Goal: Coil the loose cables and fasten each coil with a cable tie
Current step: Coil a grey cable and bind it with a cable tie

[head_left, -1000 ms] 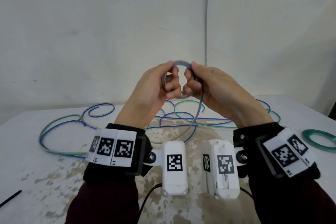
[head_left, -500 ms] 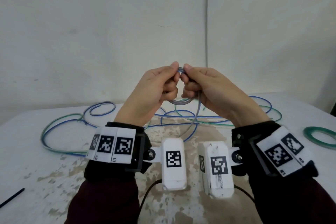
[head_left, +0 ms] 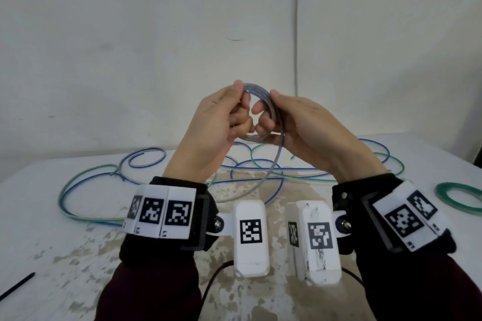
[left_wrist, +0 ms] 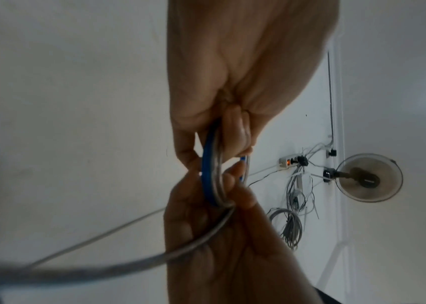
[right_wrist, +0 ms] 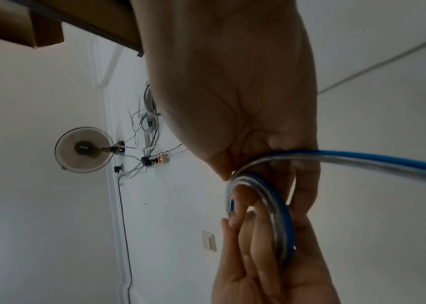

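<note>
Both hands are raised above the table and hold one small coil of blue-and-clear cable [head_left: 257, 89] between them. My left hand [head_left: 234, 109] pinches the coil's left side with thumb on top. My right hand [head_left: 271, 114] grips its right side, fingers curled through the loop. The coil's loose tail [head_left: 275, 164] hangs from the right hand down to the table. In the left wrist view the coil [left_wrist: 210, 174] sits edge-on between the left hand [left_wrist: 232, 131] and the right hand [left_wrist: 206, 216]. The right wrist view shows the coil [right_wrist: 282, 216] and its tail [right_wrist: 388, 160] running off to the right.
Long loose blue and green cables [head_left: 86, 190] sprawl over the far half of the white table [head_left: 52, 255]. A coiled green cable [head_left: 459, 198] lies at the right edge. A thin black strip [head_left: 17, 285] lies at the near left. A wall stands close behind.
Half a second ago the hands were pinched together above the coil. They have since risen slightly and parted, and the coil's upper arc shows between the thumbs again.
</note>
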Demonstrator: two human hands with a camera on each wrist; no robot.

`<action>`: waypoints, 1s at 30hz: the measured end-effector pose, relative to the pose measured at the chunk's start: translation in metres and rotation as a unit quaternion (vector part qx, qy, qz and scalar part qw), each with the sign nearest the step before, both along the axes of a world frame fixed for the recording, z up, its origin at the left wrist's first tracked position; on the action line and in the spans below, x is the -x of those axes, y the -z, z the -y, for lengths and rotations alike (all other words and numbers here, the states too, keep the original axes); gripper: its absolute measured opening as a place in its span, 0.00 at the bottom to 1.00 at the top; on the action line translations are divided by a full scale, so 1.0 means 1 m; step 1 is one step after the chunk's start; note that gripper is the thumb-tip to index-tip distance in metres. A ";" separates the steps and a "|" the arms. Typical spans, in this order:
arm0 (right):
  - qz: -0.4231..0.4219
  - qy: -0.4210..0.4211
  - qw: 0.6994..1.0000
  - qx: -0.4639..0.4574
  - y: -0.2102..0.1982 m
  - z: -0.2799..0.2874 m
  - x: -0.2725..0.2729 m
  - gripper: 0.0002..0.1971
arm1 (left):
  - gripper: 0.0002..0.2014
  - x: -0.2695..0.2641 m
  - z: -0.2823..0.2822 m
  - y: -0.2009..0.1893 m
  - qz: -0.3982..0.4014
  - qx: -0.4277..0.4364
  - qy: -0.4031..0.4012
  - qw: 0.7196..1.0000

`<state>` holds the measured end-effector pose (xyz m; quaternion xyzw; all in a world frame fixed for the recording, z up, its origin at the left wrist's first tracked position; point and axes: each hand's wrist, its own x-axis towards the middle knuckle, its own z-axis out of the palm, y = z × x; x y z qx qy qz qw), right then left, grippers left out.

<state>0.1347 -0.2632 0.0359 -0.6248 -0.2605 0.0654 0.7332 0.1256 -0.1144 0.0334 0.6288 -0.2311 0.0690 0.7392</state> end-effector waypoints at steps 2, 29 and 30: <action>0.004 -0.001 1.000 0.000 0.001 0.001 -0.001 0.19 | 0.18 -0.001 -0.002 -0.002 -0.029 0.009 0.022 0.999; 0.026 0.017 0.999 0.035 -0.003 0.001 0.004 0.19 | 0.17 0.011 0.004 -0.006 -0.013 -0.072 -0.002 0.997; 0.024 0.018 0.999 0.023 -0.004 0.001 0.003 0.19 | 0.18 0.010 0.004 -0.006 -0.005 -0.045 -0.016 0.999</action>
